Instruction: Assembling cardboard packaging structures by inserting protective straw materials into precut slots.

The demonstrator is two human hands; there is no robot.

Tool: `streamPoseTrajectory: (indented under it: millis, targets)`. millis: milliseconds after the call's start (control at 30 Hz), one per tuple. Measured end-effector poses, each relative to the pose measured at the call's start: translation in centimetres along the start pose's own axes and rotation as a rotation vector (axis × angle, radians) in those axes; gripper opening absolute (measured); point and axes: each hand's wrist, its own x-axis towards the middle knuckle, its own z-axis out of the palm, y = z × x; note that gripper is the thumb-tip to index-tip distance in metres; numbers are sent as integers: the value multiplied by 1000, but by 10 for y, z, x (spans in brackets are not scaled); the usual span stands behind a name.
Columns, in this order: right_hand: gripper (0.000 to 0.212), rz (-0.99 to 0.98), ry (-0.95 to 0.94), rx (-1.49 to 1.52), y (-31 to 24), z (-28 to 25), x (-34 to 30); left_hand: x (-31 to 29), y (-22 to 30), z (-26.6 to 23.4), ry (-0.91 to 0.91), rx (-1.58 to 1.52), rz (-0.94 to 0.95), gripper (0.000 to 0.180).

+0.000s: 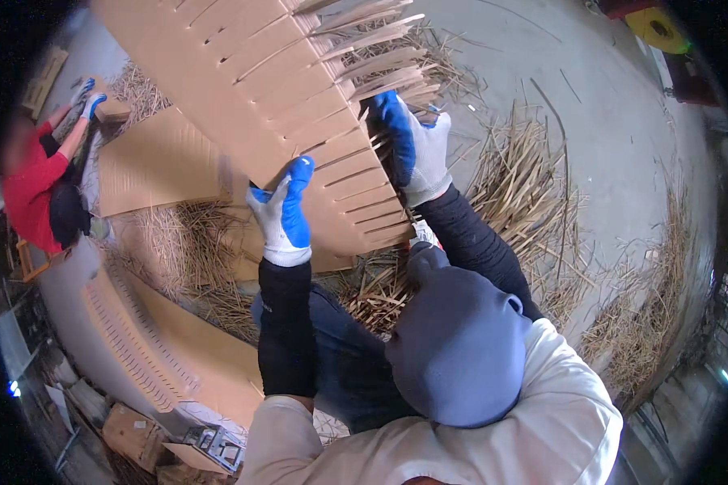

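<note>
A large stack of slotted brown cardboard sheets [243,89] is tilted up in front of me. My left hand [281,214], in a white glove with blue coating, is closed on its near left edge, thumb on top and fingers partly hidden beneath. At the slotted right edge, my right hand [423,153], gloved alike, is closed round waste strips, with some fingers hidden behind the cardboard. Splayed cardboard strips [376,48] stick out from that edge just beyond the right hand.
Loose strips lie in a heap [526,174] on the floor at right and in another pile [190,250] at left. A cardboard sheet [158,162] and a long slotted stack [190,339] lie left. A co-worker in a red shirt [36,190] handles cardboard at far left.
</note>
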Motion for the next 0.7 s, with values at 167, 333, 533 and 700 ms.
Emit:
streamPoseTrajectory:
  millis: [167,333,533,700]
  targets:
    - [23,-586,151,-886,-13,0,6,4,-8,5,103,139,-17,34]
    - [24,-531,395,14,-50,-17,33,15,-29,-25,70,-17,14,28]
    - [31,-325,320,-923,-32,-91,26,22,-2,-24,144,103,43,27]
    - [40,-160,-254,-846,-19,-11,20,16,-7,-31,155,171,49,32]
